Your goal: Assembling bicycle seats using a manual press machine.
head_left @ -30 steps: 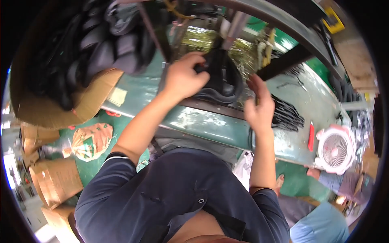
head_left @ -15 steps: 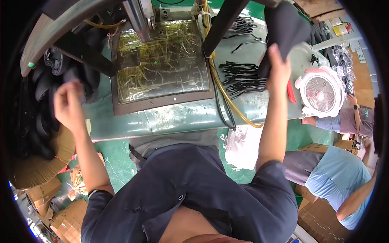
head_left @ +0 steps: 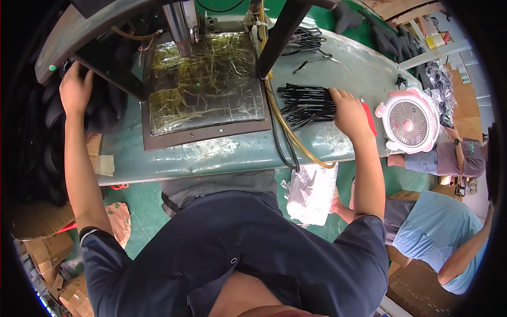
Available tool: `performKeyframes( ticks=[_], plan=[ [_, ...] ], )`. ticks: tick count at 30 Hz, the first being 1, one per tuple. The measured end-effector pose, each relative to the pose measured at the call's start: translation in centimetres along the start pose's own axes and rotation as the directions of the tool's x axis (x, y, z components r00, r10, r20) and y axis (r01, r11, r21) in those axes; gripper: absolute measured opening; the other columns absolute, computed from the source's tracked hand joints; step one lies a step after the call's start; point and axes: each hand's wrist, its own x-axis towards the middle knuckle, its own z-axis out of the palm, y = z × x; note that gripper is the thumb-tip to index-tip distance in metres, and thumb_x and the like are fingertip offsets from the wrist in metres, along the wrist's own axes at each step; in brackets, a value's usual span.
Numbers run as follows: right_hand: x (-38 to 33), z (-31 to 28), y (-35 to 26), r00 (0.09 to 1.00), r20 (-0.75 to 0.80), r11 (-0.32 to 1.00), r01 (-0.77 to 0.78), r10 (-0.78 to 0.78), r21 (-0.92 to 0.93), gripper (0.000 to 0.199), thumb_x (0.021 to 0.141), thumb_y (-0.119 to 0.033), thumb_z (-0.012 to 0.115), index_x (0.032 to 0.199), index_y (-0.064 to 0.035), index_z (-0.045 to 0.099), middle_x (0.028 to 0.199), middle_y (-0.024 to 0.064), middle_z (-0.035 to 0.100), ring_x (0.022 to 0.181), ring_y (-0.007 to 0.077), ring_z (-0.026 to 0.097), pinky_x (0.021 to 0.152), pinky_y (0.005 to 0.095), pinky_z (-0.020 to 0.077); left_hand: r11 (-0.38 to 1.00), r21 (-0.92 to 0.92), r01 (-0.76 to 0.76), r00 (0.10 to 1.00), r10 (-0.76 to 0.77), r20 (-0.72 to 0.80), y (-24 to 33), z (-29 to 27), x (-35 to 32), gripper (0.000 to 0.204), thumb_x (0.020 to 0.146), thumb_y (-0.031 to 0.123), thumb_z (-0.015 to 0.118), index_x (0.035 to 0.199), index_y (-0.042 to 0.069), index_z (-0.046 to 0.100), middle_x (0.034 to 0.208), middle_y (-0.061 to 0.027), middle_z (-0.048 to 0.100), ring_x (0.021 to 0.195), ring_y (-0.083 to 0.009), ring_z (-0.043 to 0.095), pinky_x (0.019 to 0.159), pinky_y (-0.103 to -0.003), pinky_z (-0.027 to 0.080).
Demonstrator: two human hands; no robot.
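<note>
My left hand [head_left: 75, 91] reaches into a heap of black padded pieces [head_left: 53, 113] at the left. Its fingers are bent and closed on one of them, partly lost against the dark heap. On the bench, my right hand [head_left: 353, 113] lies at the right end of a bundle of black bent rods [head_left: 309, 103]. The fingers curl over the rod ends; the thumb is hidden. Between my hands, a press with a metal ram [head_left: 178, 31] stands over a dark plate [head_left: 208, 87] covered in yellowish clear tape.
A pink and white fan [head_left: 407, 122] stands right of my right hand, beside a red-handled tool [head_left: 369, 119]. More bent rods [head_left: 306, 39] lie farther back. Yellow hose [head_left: 296, 140] and black cable run over the bench edge. A co-worker in light blue [head_left: 435, 227] is at the right.
The black padded piece has left my right hand; a similar piece lies at the bench's far side. That hand came down to the rods. My left hand moved farther into the heap.
</note>
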Motion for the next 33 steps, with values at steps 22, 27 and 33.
performKeyframes(
  ticks=[22,27,33],
  plan=[
    [2.9,-4.4,-3.1,0.990,0.071,0.991,0.125,-0.121,-0.043,0.028,0.085,0.008,0.060,0.111,0.0010,0.066,0.112,0.0231,0.064,0.111,0.0446,0.066,0.093,0.0534,0.0546,0.663,-0.722,-0.195,0.981,0.135,-0.141,19.9,-5.4,-25.1,0.046,0.076,0.015,0.090,0.114,0.003,0.066,0.130,-0.0142,0.072,0.137,-0.0430,0.061,0.122,-0.067,0.038],
    [2.3,-3.9,-5.1,0.992,0.057,0.993,0.116,-0.115,-0.028,0.051,0.077,0.010,0.068,0.127,-0.0013,0.064,0.121,0.0217,0.064,0.112,0.0477,0.065,0.092,0.0548,0.0535,0.620,-0.708,-0.339,0.940,0.246,-0.235,20.7,-5.4,-21.0,0.047,0.079,0.030,0.092,0.113,0.006,0.069,0.130,-0.0119,0.072,0.127,-0.0362,0.066,0.111,-0.055,0.048],
    [0.2,-5.2,-4.9,0.999,0.002,0.983,0.034,-0.035,0.182,0.055,0.074,0.003,0.070,0.129,0.0004,0.067,0.097,0.0185,0.063,0.083,0.0384,0.065,0.078,0.0460,0.0551,0.663,-0.711,-0.234,0.966,0.076,-0.247,19.4,-6.6,-15.5,0.057,0.084,0.031,0.089,0.131,0.007,0.069,0.147,-0.0164,0.064,0.130,-0.0405,0.062,0.111,-0.050,0.048]
  ],
)
